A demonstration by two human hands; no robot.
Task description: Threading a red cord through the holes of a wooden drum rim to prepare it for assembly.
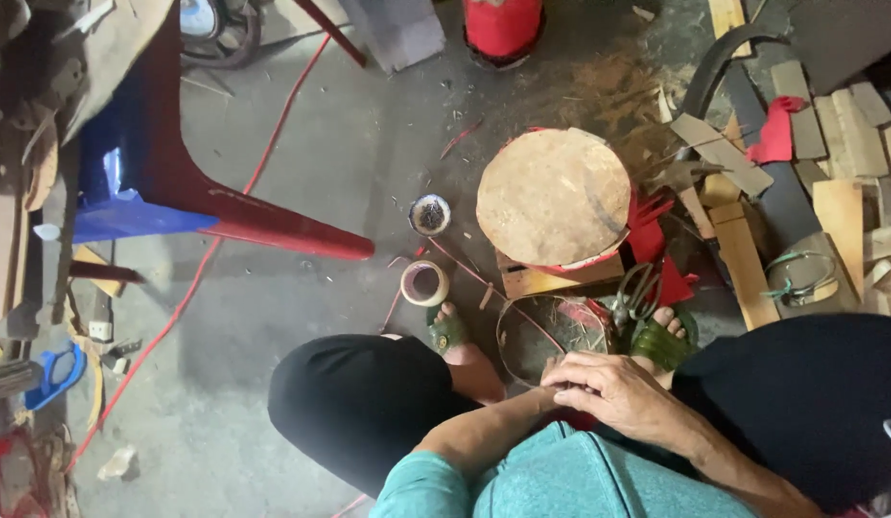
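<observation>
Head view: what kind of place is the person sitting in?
Probably a small craft workshop: bare concrete floor, scattered wood offcuts, a round wooden block, scissors and a tape roll.

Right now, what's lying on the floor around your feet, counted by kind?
Tape rolls: 2
Scissors: 1
Round wooden block: 1
Thin hoop: 1
Total: 5
The right hand covers the left, so what they hold is hidden.

One camera only, worn on the person's head, looking almost straight down — past the chest and knees to the hands [613, 393] close below. The concrete floor [302, 317] lies farther off, the round wooden block [553, 195] ahead of the feet — top of frame points forward.
</observation>
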